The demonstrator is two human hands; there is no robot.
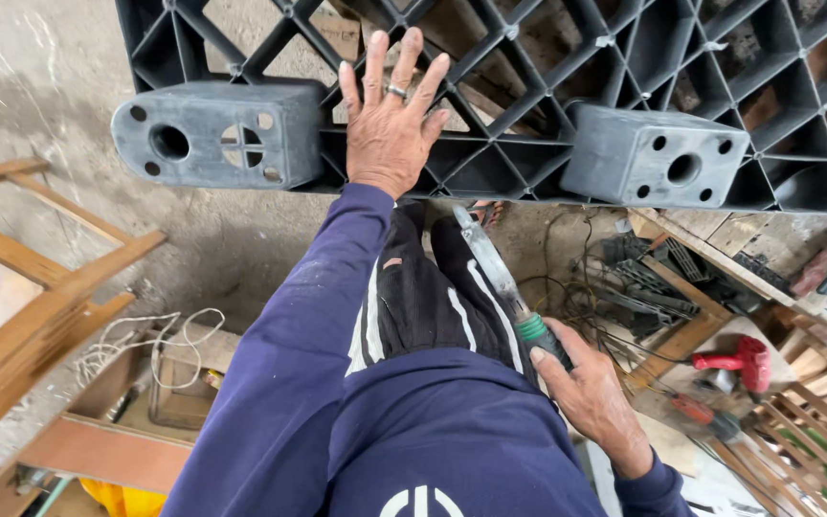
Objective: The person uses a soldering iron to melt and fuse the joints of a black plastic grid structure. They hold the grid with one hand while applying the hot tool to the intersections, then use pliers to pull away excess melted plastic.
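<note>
My left hand (390, 120) lies flat, fingers spread, on the upended black plastic lattice pallet (528, 86), between its two block feet. My right hand (591, 393) grips a green-collared long steel knife (502, 278) beside my leg.

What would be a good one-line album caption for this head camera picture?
Left hand flat on a black plastic pallet, right hand gripping a green-collared knife, above a cluttered workshop floor.

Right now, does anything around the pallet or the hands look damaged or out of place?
The black plastic pallet stands on edge, steadied by the left hand. The right hand holds a bare knife. Tangled cables and tools litter the floor. No visible damage.
</note>
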